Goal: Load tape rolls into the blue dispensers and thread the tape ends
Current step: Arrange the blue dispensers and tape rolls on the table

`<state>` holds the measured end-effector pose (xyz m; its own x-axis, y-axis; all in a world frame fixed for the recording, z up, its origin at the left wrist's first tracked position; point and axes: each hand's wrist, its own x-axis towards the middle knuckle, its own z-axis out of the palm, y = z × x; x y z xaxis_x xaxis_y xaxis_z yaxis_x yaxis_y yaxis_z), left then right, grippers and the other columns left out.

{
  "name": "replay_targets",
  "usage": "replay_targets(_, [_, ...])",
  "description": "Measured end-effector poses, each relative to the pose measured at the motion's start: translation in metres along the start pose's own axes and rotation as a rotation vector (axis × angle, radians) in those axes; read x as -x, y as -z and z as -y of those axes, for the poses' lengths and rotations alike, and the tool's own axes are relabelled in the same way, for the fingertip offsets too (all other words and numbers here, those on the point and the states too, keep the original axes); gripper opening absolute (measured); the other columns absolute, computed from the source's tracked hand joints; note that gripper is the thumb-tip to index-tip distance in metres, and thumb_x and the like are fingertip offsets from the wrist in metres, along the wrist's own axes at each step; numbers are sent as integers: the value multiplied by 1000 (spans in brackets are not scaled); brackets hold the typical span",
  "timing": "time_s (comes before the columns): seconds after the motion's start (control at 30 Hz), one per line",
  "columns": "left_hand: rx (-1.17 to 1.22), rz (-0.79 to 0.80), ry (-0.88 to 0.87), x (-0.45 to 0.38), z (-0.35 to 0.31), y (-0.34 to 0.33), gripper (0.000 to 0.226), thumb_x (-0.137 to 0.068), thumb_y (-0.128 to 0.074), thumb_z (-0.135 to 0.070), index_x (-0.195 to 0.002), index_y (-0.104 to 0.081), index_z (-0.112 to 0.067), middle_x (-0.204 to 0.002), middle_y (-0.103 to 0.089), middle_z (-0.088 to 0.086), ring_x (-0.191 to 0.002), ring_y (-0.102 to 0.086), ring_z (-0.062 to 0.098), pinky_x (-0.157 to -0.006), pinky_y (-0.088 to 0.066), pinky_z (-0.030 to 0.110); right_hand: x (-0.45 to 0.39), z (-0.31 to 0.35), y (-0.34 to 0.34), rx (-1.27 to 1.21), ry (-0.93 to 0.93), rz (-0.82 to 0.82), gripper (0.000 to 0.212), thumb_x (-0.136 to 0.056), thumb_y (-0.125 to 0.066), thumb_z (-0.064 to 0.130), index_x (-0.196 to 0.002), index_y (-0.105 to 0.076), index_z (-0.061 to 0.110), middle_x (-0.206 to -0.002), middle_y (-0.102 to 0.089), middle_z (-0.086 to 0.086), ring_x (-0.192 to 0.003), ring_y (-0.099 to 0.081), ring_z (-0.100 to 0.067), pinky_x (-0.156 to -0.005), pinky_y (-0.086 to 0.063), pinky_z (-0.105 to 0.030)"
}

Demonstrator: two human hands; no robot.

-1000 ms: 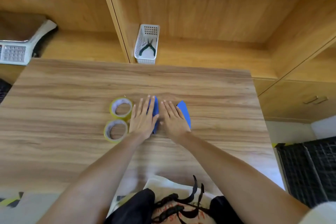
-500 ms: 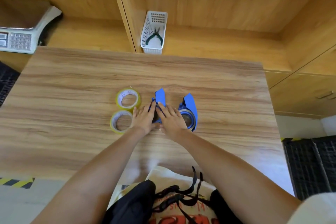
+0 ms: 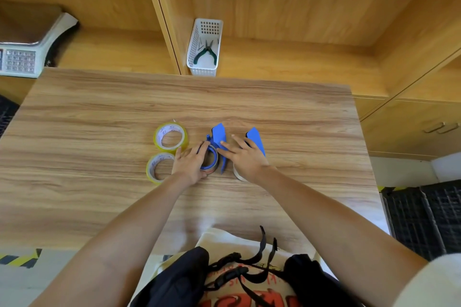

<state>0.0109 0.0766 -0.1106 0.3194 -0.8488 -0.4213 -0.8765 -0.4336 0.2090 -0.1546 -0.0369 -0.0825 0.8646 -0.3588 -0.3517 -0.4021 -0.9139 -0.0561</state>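
1. Half a second before, both hands lay close together over the left blue dispenser (image 3: 214, 149). By this moment they had spread apart, so that dispenser's round holder and upright blue plate showed between them.

2. The left hand (image 3: 189, 162) rested on the desk (image 3: 99, 112) with its fingers loosely curled against the left side of that dispenser's ring. It touched the ring, but whether it actually gripped it could not be told.

3. The right hand (image 3: 245, 157) lay flat and open, fingers spread, over the lower part of the right blue dispenser (image 3: 255, 141). It pressed down and did not close on anything. A pale rounded edge showed under the wrist.

4. Both dispensers sat near the middle of the desk, just beside each other.

5. Two yellow tape rolls lay to their left: the far roll (image 3: 171, 136) and the near roll (image 3: 158, 167), which sat just beside the left hand. Neither was held.

6. The spreading of the hands suggested that the dispensers were being steadied or opened, with loading not yet begun for these two rolls. Whether either holder already carried tape was unclear.

7. At the desk's far edge, on the shelf behind, stood a white basket (image 3: 205, 32) with pliers (image 3: 205, 52).
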Motion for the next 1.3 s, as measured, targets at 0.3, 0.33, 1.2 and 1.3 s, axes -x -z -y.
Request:
replay_targets(0.3, [128, -50, 28, 5, -11, -1, 96, -80, -73, -44, -153, -15, -24, -160, -19, -4, -143, -32, 28, -120, -16, 48, 6, 0, 5, 44, -43, 29, 66, -99, -38, 14, -157, -10, 28, -166, -4, 6, -153, 3, -28, -122, -5, -48])
replay_targets(0.33, [154, -76, 25, 5, -12, -2, 95, -78, -73, -48, -152, -18, -23, -158, -23, -3, -141, -35, 28, -119, -21, 48, 5, 0, 6, 43, -47, 35, 66, -99, -38, 14, -157, -10, 28, -166, -4, 6, -153, 3, -28, -122, -5, -47])
replay_targets(1.2, [-64, -204, -30, 131, 59, -55, 91, -69, -61, -70, -144, -40, -23, -144, -48, -3, -130, -46, 20, -94, -40, 36, 1, 23, 15, -261, -45, -62, 39, -91, -46, 3, -127, -50, 17, -143, -44, -1, -129, -42, -27, -100, -38, -42])
replay_targets(1.3, [-102, -210, -8, 133, 58, -56, 100, -63, -46, -83, -144, -43, -24, -142, -52, -4, -126, -47, 19, -90, -45, 37, 3, 21, 13, -269, -50, -69, 41, -91, -46, 4, -129, -50, 20, -143, -44, 1, -128, -42, -27, -102, -37, -43])
